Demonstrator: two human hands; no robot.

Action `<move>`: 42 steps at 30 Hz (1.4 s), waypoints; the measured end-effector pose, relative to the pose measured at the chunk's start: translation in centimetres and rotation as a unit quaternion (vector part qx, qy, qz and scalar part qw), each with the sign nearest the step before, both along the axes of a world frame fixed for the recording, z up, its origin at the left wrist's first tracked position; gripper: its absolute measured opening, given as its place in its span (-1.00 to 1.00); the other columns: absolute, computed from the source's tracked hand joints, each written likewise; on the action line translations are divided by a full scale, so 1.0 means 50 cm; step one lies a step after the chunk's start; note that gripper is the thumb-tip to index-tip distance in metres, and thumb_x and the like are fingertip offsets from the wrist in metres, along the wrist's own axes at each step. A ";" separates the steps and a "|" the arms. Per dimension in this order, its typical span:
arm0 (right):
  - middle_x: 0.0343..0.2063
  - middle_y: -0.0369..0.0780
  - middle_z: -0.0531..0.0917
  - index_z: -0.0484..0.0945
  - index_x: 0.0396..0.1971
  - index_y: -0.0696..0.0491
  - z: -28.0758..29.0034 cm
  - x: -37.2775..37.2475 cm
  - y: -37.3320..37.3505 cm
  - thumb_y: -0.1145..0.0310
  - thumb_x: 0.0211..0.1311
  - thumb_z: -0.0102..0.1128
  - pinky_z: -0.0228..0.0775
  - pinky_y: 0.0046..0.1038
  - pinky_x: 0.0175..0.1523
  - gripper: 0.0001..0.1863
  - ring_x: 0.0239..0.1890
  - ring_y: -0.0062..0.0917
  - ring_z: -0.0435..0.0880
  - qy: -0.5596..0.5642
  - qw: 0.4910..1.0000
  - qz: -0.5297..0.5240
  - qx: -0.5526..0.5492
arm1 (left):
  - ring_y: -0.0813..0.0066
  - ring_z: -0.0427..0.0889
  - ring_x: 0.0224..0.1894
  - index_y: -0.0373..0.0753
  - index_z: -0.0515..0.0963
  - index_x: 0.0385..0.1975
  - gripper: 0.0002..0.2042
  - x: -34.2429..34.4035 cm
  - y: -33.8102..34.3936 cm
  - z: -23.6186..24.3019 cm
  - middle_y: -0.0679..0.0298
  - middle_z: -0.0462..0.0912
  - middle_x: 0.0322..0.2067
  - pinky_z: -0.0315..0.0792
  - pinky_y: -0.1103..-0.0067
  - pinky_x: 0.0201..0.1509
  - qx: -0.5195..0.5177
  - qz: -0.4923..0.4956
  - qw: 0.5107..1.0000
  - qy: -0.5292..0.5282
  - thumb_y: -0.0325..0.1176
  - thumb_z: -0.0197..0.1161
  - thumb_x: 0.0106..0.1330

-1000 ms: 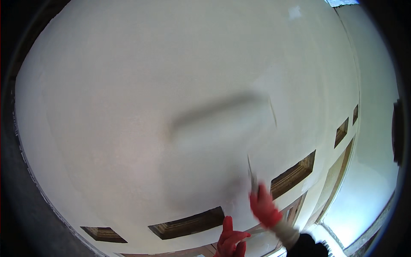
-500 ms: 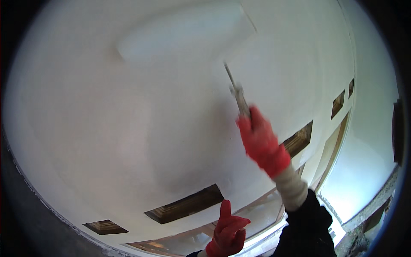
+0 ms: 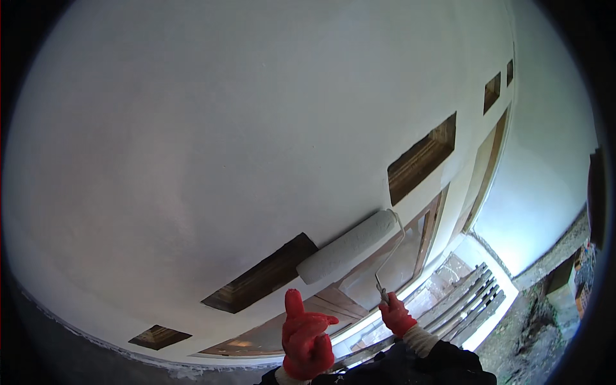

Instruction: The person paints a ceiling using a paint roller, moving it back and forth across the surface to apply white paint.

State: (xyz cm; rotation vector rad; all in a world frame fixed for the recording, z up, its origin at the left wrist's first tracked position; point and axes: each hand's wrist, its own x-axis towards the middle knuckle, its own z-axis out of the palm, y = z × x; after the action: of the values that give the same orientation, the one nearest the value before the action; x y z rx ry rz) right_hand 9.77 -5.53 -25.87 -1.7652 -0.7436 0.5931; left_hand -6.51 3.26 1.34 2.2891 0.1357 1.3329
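Both hands wear red gloves and come up from the lower edge on dark sleeves. Right hand (image 3: 396, 316) is raised with its fingers wrapped tight round the handle of a paint roller (image 3: 350, 247); a pale cuff shows at the wrist just below the glove. Left hand (image 3: 307, 339) is held upright beside it and lower, empty, with the index finger pointing straight up and the other fingers curled loosely toward the palm; it touches nothing.

From the right fist a thin wire frame rises, bends at the top and runs into the far end of the roller. Its white sleeve lies slanted, upper right to lower left, pressed flat against the white wall (image 3: 224, 141). That puts the roller above both hands, its near end almost straight over the left index fingertip and well apart from it.

Just left of the roller's lower end a dark vent (image 3: 260, 282) cuts into the wall, with a second vent (image 3: 421, 159) above the right hand. Beyond the right hand, lower and to its right, lie grey slats (image 3: 471, 295) on the ground.
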 end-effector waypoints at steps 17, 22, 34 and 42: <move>-0.58 0.00 0.54 0.36 -0.31 0.07 0.042 0.070 0.004 0.27 0.17 0.18 0.37 -0.19 -0.38 -0.76 -0.43 -0.02 0.57 -0.036 0.998 -0.037 0.027 | 0.23 0.60 -0.32 -0.27 0.38 -0.20 -0.88 -0.029 -0.004 -0.018 0.07 0.50 -0.25 -0.07 -0.01 0.39 -0.015 -0.008 0.999 0.037 -0.49 -0.04 0.31; -0.46 0.11 0.60 0.40 -0.25 0.07 -0.049 -0.031 -0.143 0.06 0.24 0.04 0.35 0.07 -0.24 -0.65 -0.31 0.15 0.55 0.017 0.980 -0.002 -0.200 | 0.28 0.56 -0.31 -0.27 0.39 -0.15 -0.85 -0.031 -0.014 -0.046 0.12 0.49 -0.32 -0.09 -0.01 0.41 -0.033 -0.014 0.998 0.054 -0.54 -0.03 0.32; -0.57 0.01 0.59 0.44 -0.35 0.11 0.069 0.027 -0.198 0.20 0.21 0.10 0.38 -0.10 -0.35 -0.74 -0.42 -0.05 0.62 -0.039 0.996 -0.083 -0.024 | 0.30 0.55 -0.33 -0.25 0.38 -0.20 -0.89 -0.007 -0.054 -0.020 0.15 0.48 -0.33 -0.07 -0.05 0.39 0.018 -0.031 0.999 0.038 -0.52 -0.04 0.34; -0.72 -0.37 0.44 0.45 -0.35 0.06 0.185 0.225 -0.054 0.22 0.29 0.01 0.27 -0.52 -0.64 -0.79 -0.73 -0.67 0.45 0.144 0.975 -0.061 0.160 | 0.27 0.54 -0.32 -0.25 0.36 -0.20 -0.91 0.079 -0.063 0.006 0.14 0.53 -0.40 -0.07 -0.04 0.39 0.072 0.032 0.996 0.028 -0.52 -0.06 0.36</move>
State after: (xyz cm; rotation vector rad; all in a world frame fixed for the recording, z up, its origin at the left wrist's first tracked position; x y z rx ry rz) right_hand 21.03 -8.23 -16.61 -1.3793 -0.4929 0.5930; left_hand -2.57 0.10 1.66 2.4630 0.1380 1.3498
